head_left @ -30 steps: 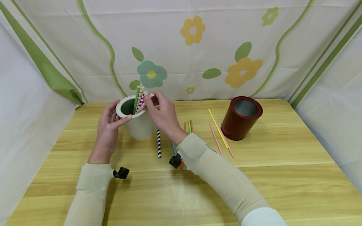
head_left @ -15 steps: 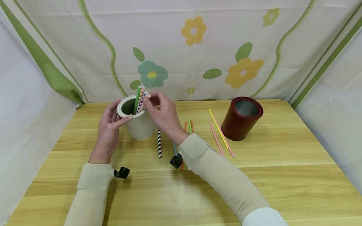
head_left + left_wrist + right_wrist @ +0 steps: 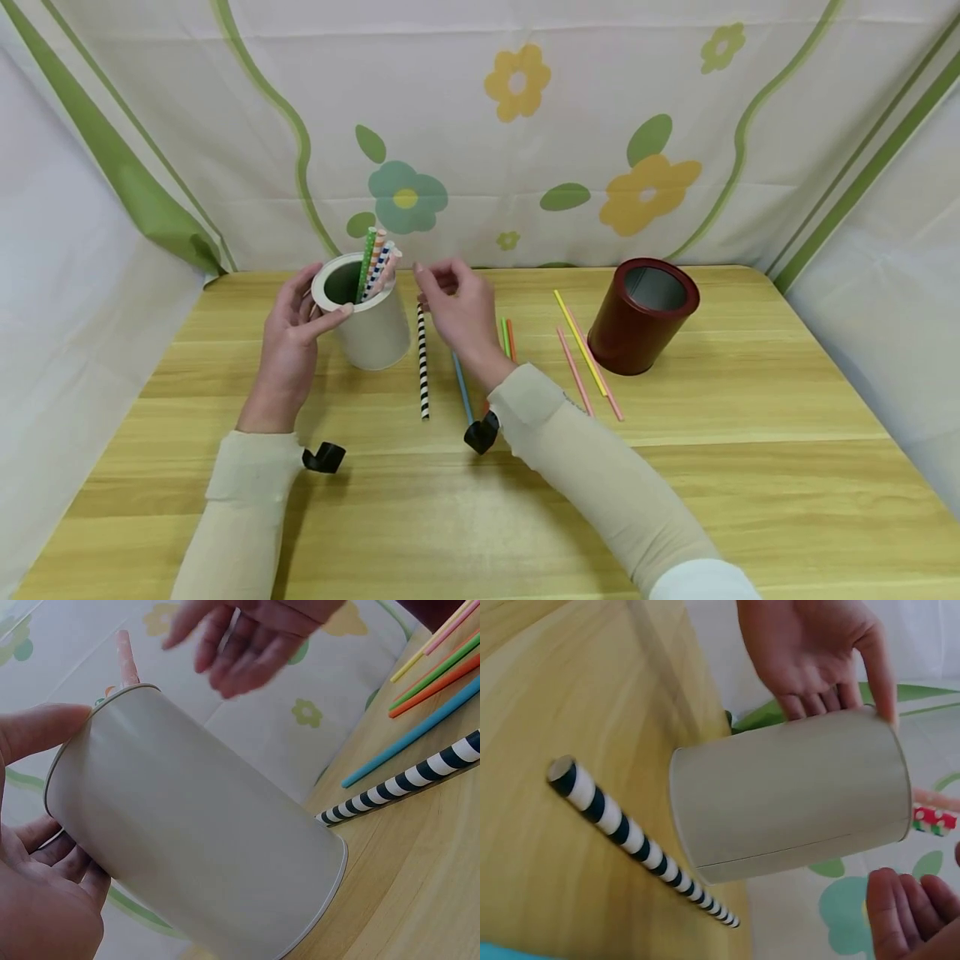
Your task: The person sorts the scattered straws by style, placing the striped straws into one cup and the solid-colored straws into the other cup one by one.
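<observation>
Left hand [image 3: 291,337] grips white can [image 3: 375,337] holding patterned straws [image 3: 367,261]; right hand [image 3: 467,312] just beside, fingers loosely curled. Lettering [image 3: 575,403] on right sleeve [image 3: 600,475] too small to read.

Behind the tabletop [image 3: 420,517], a pale curtain [image 3: 465,142] with yellow and teal flowers [image 3: 405,198], green leaves [image 3: 565,197] and wavy green lines [image 3: 303,158]. White cloth [image 3: 82,208] at both sides.

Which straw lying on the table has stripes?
The slim black and white straw beside the cream cylindrical can; the other loose straws are plain single colours.
</observation>
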A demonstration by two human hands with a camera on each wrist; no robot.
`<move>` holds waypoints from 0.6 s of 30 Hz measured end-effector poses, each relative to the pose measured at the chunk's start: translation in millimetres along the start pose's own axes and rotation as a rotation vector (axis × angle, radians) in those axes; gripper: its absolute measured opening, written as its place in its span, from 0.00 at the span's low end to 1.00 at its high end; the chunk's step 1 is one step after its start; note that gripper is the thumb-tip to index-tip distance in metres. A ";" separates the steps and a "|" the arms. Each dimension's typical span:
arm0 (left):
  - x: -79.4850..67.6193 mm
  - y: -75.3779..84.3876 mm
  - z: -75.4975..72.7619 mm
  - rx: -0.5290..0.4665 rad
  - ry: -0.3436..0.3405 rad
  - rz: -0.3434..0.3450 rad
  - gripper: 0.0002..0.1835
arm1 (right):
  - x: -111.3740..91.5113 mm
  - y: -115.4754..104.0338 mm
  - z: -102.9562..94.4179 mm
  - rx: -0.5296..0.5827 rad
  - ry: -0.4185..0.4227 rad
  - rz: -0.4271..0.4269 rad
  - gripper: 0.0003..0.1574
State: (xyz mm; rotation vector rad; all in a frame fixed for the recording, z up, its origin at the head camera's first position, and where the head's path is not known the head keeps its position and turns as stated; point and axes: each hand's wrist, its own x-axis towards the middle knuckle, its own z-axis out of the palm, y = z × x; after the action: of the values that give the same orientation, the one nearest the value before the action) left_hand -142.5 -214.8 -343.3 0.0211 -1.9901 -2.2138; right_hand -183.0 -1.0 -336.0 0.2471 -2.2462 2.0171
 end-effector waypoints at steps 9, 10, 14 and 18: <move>-1.5 0.4 -1.1 0.001 0.001 -0.013 0.41 | -4.8 28.6 0.0 -0.257 -0.216 0.275 0.17; -1.5 0.4 -0.9 0.002 0.000 -0.013 0.41 | -5.1 31.6 0.1 -0.281 -0.230 0.298 0.17; -0.9 0.3 -0.5 0.003 -0.002 -0.011 0.41 | -5.5 40.1 1.2 -0.356 -0.256 0.345 0.17; -0.9 0.4 -0.9 -0.001 -0.001 -0.007 0.41 | -5.3 45.5 3.1 -0.402 -0.260 0.363 0.17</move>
State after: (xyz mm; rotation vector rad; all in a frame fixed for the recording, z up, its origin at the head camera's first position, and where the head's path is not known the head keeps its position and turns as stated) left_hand -141.5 -215.6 -343.1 0.0276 -1.9924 -2.2197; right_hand -186.6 0.8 -381.7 0.0677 -2.9835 1.6919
